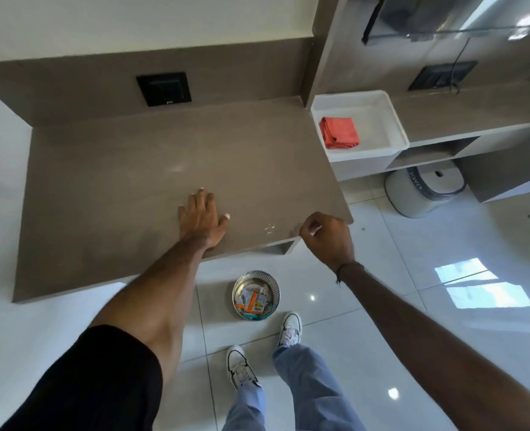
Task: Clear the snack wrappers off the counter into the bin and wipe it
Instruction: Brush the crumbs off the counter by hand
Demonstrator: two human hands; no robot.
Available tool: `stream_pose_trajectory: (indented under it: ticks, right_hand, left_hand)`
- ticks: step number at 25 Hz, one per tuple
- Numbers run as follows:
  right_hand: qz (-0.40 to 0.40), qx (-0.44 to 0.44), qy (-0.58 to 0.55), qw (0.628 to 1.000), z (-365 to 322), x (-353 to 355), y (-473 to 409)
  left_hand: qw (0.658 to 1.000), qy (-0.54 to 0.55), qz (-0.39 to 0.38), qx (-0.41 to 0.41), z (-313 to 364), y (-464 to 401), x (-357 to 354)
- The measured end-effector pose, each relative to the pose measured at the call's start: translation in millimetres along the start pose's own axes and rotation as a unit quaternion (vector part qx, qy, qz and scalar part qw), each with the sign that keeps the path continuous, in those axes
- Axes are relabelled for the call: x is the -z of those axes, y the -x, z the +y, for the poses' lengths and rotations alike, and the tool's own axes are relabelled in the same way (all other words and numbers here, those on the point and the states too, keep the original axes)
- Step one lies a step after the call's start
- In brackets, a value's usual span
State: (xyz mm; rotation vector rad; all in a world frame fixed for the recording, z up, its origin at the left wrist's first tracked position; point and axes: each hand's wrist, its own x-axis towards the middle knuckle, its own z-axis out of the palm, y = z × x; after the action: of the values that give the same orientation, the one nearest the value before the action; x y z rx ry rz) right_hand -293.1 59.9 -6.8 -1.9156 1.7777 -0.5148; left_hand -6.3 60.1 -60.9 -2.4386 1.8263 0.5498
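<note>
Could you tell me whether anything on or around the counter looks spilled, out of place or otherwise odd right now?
Nothing looks damaged. The counter shows only a small glint or wet spot near its front edge, between the left hand and right hand. The wrappers lie in the bin; the red cloth sits folded in the white tray.

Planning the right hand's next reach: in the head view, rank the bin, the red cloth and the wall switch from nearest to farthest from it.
From the right hand:
1. Bin, on the floor just below it, wrappers inside.
2. Red cloth, in the white tray beyond the counter's right end.
3. Wall switch, on the back panel, far left.
</note>
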Motion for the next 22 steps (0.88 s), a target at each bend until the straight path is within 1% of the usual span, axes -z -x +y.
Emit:
stream_pose_trajectory:
  ticks: [3,5,8,10,13,16,19,22]
  right_hand:
    - [0.000,-0.030,0.014,0.999,-6,35,-43]
    - [0.014,-0.043,0.009,0.999,-3,54,-75]
    - [0.037,-0.062,-0.009,0.997,8,73,-126]
    - [0.049,-0.086,-0.026,0.995,28,79,-167]
    - [0.037,-0.119,-0.039,0.991,64,79,-225]
    - [0.011,-0.152,-0.050,0.987,102,75,-285]
    - [-0.025,-0.178,-0.037,0.983,132,69,-338]
    - [-0.066,-0.209,-0.048,0.975,154,62,-381]
  left_hand:
    - [0.998,0.048,-0.028,-0.004,32,-6,32]
    - [0.997,0.066,-0.028,-0.022,60,-18,45]
    - [0.994,0.095,-0.007,-0.046,107,-50,57]
    - [0.991,0.115,0.007,-0.067,148,-85,58]
    - [0.985,0.141,0.033,-0.098,212,-135,52]
    - [0.981,0.130,0.048,-0.135,272,-188,40]
    - [0.982,0.129,0.038,-0.132,320,-237,30]
    - [0.987,0.044,0.043,-0.148,355,-280,23]
